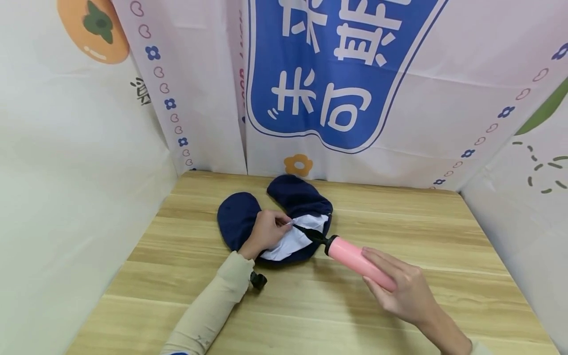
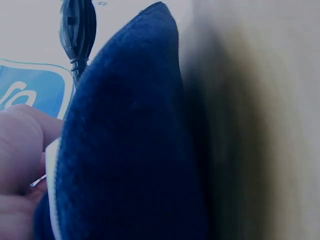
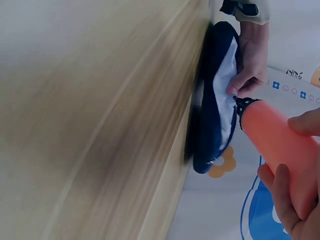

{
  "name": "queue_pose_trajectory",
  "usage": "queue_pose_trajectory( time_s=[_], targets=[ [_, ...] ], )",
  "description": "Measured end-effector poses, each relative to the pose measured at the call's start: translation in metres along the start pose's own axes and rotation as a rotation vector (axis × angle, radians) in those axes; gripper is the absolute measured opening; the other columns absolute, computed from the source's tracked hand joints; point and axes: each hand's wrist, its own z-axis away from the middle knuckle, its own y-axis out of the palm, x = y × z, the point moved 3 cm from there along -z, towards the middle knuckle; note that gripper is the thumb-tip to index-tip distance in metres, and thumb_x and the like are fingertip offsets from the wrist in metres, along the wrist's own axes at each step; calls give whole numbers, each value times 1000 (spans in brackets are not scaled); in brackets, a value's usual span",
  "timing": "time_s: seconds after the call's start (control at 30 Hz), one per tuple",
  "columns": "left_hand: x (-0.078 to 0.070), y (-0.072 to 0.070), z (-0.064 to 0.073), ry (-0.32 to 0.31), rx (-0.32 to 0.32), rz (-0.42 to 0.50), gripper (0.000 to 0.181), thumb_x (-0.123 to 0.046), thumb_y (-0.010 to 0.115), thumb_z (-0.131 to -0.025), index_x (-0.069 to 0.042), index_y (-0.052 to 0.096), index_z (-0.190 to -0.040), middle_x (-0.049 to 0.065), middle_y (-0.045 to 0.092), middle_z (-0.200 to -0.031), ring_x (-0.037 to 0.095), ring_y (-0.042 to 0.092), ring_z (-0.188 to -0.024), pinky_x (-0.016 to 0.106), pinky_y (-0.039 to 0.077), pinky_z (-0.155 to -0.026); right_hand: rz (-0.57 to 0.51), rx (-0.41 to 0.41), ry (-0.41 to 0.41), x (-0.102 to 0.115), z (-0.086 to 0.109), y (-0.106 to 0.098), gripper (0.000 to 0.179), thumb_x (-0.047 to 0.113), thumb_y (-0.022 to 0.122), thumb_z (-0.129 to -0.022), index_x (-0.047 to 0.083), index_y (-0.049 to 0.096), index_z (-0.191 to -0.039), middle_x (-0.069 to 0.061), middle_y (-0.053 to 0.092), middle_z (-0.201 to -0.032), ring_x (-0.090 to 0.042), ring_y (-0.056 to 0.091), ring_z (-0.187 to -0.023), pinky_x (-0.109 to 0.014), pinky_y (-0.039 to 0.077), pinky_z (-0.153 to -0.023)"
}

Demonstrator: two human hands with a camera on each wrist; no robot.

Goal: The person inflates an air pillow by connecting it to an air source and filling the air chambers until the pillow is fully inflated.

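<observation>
A U-shaped navy neck pillow lies on the table, its opened cover showing a white inner lining. My left hand reaches over the pillow and pinches a small clear valve at the white part. With my right hand I grip a pink hand pump by its barrel. The pump's black nozzle points down-left, its tip right at the left fingertips. Navy fabric fills the left wrist view, hiding most of the hand. The right wrist view shows the pump meeting the pinched spot.
The wood-grain table stretches around the pillow. A printed cloth hangs along the back edge, with white cloth walls at both sides. A small black device sits at the left sleeve.
</observation>
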Motion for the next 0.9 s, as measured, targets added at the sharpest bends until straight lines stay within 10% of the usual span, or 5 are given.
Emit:
queue_pose_trajectory(
  time_s=[0.4, 0.63, 0.9],
  targets=[
    [-2, -5, 5, -123, -29, 125, 6, -2, 82, -88, -8, 81, -85, 6, 77, -80, 7, 64, -67, 22, 54, -64, 39, -105, 23, 27, 1, 9, 49, 47, 62, -102, 5, 80, -119, -11, 81, -112, -30, 81, -89, -18, 59, -89],
    [-4, -16, 1, -67, 43, 160, 9, 1, 80, -88, -5, 79, -82, 10, 76, -81, 9, 63, -67, 22, 53, -64, -77, -88, 82, 22, -1, 6, 47, 46, 72, -98, 5, 79, -121, -14, 81, -113, -23, 80, -103, -12, 49, -101],
    [3, -29, -4, 43, 223, 207, 14, 10, 77, -86, -2, 73, -79, 12, 72, -78, 10, 58, -67, 20, 48, -62, -201, 60, 316, 9, 0, 2, 61, 5, 96, -68, 13, 78, -126, -10, 80, -118, -5, 74, -113, -8, 49, -101]
  ],
)
